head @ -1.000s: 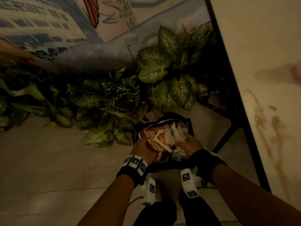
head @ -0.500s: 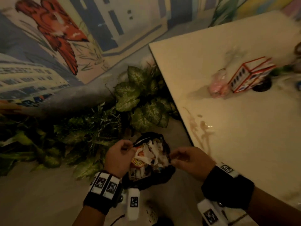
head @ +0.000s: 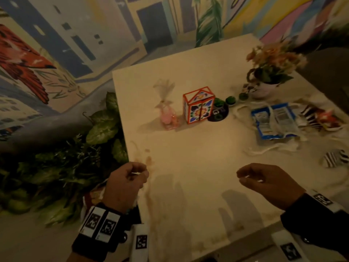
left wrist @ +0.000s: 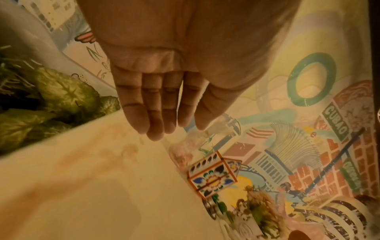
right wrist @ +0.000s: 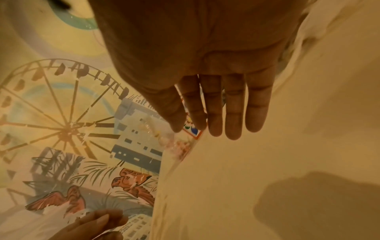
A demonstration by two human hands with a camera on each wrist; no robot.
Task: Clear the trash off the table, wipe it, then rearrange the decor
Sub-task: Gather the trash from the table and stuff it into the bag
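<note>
Both hands hang over the near part of the pale, smooth desk (head: 188,167), each grip loose and holding nothing. The left hand (head: 124,183) sits at the desk's left edge beside brownish smears (head: 148,159); the right hand (head: 268,183) floats further right, fingers relaxed. The trash lies well beyond the right grip: a flat, crinkled blue-and-white wrapper (head: 274,121), limp white paper strips (head: 268,149), striped wrappers (head: 335,158). Further back stand a boxy, red-edged painted house (head: 198,107), a glossy pink cellophane pouch (head: 168,115) and a flower pot (head: 264,89).
</note>
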